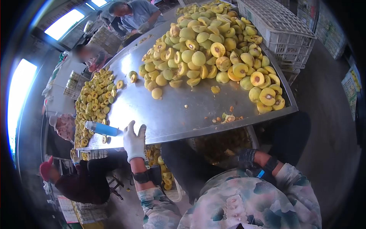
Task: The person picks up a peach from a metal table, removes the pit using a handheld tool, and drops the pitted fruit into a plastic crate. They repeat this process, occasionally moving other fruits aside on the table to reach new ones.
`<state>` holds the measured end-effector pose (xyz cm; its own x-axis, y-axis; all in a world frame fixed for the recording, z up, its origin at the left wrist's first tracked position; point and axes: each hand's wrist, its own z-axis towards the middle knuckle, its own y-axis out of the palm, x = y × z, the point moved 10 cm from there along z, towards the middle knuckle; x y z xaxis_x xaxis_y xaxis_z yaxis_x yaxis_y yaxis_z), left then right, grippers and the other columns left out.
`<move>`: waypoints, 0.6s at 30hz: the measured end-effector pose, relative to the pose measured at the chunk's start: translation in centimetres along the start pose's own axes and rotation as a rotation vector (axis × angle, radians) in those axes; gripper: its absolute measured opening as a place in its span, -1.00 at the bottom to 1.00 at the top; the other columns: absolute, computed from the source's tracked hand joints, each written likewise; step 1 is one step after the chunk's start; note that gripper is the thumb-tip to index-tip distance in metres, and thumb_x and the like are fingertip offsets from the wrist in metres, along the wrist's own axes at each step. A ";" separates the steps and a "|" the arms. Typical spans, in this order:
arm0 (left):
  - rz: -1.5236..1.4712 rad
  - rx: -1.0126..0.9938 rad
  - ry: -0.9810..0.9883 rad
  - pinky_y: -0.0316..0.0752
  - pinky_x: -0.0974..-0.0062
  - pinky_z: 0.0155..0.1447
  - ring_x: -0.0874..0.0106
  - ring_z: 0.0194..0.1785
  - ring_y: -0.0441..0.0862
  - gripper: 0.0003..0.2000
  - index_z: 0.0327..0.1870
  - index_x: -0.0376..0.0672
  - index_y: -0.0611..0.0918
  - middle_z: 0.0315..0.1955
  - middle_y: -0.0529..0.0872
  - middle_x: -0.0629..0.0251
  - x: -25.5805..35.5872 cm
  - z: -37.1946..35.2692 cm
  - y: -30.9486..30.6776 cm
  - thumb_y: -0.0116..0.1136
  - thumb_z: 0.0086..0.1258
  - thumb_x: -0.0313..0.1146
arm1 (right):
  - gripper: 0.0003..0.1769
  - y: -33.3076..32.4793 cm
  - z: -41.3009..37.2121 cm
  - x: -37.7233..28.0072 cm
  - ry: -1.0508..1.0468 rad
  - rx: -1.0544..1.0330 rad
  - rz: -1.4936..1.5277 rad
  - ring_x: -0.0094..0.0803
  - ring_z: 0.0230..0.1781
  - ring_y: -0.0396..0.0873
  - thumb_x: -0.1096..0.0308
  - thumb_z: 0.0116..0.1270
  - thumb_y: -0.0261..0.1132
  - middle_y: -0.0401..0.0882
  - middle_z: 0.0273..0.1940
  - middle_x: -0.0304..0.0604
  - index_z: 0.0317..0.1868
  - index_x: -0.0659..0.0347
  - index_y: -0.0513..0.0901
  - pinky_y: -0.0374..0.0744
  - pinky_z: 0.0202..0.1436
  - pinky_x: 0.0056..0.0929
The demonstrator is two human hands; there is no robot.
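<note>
My left hand, in a white glove, is raised at the near edge of the metal table. Its thumb and fingers are apart, and nothing is in it. Just left of it a light-blue bottle lies on its side, close to the fingertips. My right hand, in a dark glove, is low over my lap, below the table edge; its fingers blend into the dark background. Beneath it is a container of dark scraps. A large heap of halved yellow-green stone fruit, some with pits showing, covers the far side of the table.
Another fruit heap lies along the table's left side. Small scraps sit near the front edge. White plastic crates stand at the right. Below my left arm is a basket of fruit. Several people work around the table.
</note>
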<state>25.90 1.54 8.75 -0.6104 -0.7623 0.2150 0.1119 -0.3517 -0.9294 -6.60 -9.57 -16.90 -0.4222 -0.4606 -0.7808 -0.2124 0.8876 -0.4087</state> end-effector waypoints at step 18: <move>-1.310 -0.426 -0.564 0.42 0.47 -0.61 0.40 -0.52 0.56 -0.55 -0.01 -0.11 0.33 -0.34 0.58 0.24 12.3 6.5 22.5 0.18 0.06 -0.57 | -0.69 -3.5 -4.4 -3.0 -0.166 0.174 -0.468 -0.01 -0.17 0.53 0.33 0.15 0.09 0.56 -0.18 0.07 -0.07 0.13 0.55 0.51 -0.07 -0.18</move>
<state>25.97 -19.29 -7.53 0.2942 -0.1767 0.9393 -0.5559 -0.8311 0.0177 -8.51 -11.24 -11.05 -0.1690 -0.8151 -0.5541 -0.1894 0.5786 -0.7933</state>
